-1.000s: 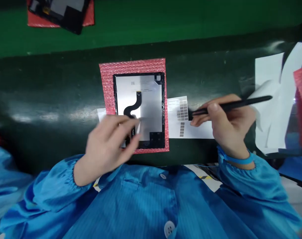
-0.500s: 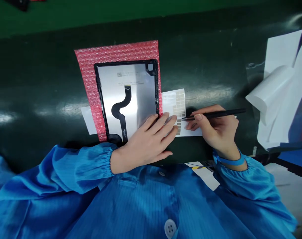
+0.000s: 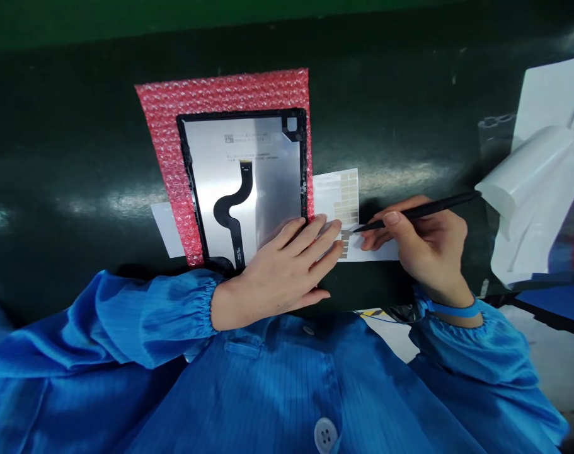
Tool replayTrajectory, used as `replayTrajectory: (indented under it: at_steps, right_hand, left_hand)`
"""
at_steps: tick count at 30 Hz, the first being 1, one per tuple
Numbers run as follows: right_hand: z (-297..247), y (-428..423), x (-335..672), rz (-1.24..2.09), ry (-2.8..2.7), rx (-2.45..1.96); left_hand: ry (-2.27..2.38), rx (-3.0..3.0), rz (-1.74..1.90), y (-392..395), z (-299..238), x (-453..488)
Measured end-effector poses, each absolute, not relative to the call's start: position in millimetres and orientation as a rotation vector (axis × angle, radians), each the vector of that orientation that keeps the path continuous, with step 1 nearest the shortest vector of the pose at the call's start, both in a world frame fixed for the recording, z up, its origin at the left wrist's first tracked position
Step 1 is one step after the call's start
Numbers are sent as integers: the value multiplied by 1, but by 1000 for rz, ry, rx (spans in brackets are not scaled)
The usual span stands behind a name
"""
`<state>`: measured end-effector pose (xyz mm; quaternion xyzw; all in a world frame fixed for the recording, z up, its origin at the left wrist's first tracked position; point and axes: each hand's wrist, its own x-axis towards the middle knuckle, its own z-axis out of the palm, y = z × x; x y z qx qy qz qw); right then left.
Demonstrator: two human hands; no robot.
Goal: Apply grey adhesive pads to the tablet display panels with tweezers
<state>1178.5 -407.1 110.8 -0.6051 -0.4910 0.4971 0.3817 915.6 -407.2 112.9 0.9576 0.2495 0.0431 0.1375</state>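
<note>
I have the dark green bench [image 3: 400,120] across most of my view, the blue smock [image 3: 268,403] below it. The red bubble wrap [image 3: 220,91] lies on the bench, with the panel [image 3: 277,183] flat on it. Taking the panel as my clock's centre, curled paper [image 3: 535,183] sits well apart at 3 o'clock. At 5, I see the left hand [image 3: 287,271] palm down, grasping nothing, its fingers spread over the panel's edge, the wrap and the label sheets [image 3: 325,192], which stick out past 3. Between 3 and 4, the right hand [image 3: 421,239] pinches a black tool [image 3: 428,209], tip at the small stickers [image 3: 344,249]; whether it touches one I can't tell. A black cable [image 3: 237,214] snakes down the panel. A white slip [image 3: 166,230] pokes out at 8.
</note>
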Motion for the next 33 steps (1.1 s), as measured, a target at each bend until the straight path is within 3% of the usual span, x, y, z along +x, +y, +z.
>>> replayTrajectory:
  at_steps: [5, 11, 16, 33]
  right_hand:
    - [128, -390, 1171, 1282, -1150, -1507]
    - [125, -343, 1131, 1428, -1128, -1402]
    - [113, -330, 1115, 1498, -1131, -1414]
    - [117, -332, 1118, 1461, -1243, -1437]
  left_hand:
    - [699, 2771, 147, -404, 121, 915]
    - [891, 2821, 430, -394, 129, 900]
    - [1154, 2836, 317, -384, 123, 891]
    - [1167, 2824, 293, -381, 120, 891]
